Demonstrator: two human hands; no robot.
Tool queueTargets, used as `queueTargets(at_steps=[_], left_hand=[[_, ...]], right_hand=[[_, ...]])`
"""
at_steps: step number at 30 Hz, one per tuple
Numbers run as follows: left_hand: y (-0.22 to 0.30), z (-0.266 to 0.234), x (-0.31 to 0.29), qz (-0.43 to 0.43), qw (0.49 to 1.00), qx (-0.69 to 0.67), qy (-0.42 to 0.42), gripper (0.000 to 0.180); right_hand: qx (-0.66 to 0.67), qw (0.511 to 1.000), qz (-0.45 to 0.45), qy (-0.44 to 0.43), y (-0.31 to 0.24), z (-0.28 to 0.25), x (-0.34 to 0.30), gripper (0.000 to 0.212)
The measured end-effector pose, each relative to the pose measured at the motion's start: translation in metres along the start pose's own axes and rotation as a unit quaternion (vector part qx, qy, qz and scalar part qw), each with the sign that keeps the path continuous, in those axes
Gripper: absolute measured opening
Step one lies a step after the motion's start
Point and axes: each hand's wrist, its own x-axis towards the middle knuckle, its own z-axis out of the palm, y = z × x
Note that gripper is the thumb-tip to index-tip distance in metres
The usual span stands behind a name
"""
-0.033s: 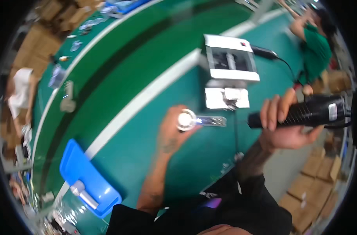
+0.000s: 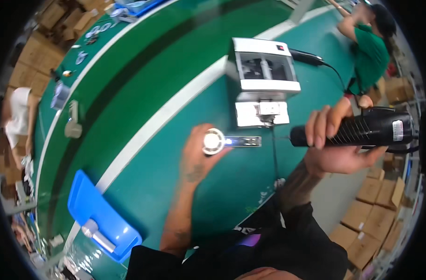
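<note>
My left hand [image 2: 197, 151] is wrapped round a small device [image 2: 243, 141] with a round white ring-shaped head and a narrow, partly clear handle that points right. Light shines near the joint of head and handle. In my right hand [image 2: 334, 140] is a black electric screwdriver [image 2: 374, 128], held level, its thin bit pointing left toward the handle's end. A gap separates the bit from the device. Just beyond stands a white screw feeder [image 2: 267, 86] with a dark window and red switch, a white block at its front.
A blue bin [image 2: 77, 198] at the lower left holds a similar device [image 2: 98, 236]. Another such device [image 2: 73, 122] lies on the green conveyor belt [image 2: 143, 70]. A second black tool [image 2: 306, 57] lies behind the feeder. People work at far left and right; cartons [image 2: 362, 219] are stacked at right.
The whole view has shifted slightly, so most things sit a little further left, and the picture is sharper. Both hands keep the same holds.
</note>
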Motion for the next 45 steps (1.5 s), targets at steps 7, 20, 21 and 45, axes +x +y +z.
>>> queueTargets(at_steps=[7,20,21,45], left_hand=[[0.009,0.019,0.007,0.028,0.999,-0.035,-0.023,0.06],[0.009,0.021,0.005,0.0,0.999,-0.026,-0.028,0.059],[0.007,0.02,0.006,0.008,0.999,-0.021,-0.026,0.059],[0.001,0.017,0.004,0.022,0.999,-0.018,-0.017,0.06]], right_hand=[[-0.138,0.99,-0.016,-0.038,0.006,-0.011,0.017,0.091],[-0.18,0.978,0.059,0.084,0.018,-0.006,-0.025,0.085],[-0.181,0.978,0.064,0.085,0.018,-0.006,-0.027,0.085],[-0.156,0.978,0.074,0.117,0.028,-0.016,-0.04,0.08]])
